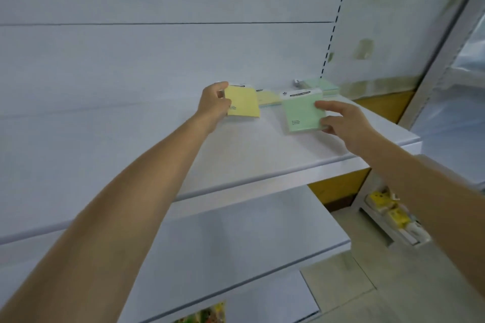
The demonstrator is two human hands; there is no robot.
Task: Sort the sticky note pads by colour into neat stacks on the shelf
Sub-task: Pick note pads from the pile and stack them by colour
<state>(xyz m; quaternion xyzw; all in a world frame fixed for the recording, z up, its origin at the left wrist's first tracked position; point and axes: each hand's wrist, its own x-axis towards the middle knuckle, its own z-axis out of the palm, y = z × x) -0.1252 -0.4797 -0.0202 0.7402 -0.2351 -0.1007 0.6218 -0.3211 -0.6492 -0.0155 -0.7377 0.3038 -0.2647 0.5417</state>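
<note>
My left hand (214,103) grips a yellow sticky note pad (242,103) by its left edge, just above the white shelf (249,162). My right hand (341,123) pinches a green pad (301,113) at its right edge, tilted up over the shelf. Behind them a yellow stack (269,97) lies flat near the back panel. A green stack (319,86) lies to its right, by the slotted upright.
The shelf's front edge runs from lower left to its right corner (417,139). A lower white shelf (249,252) sits beneath. A low rack with yellow packets (393,217) stands on the floor at right. A grey frame (441,42) leans at far right.
</note>
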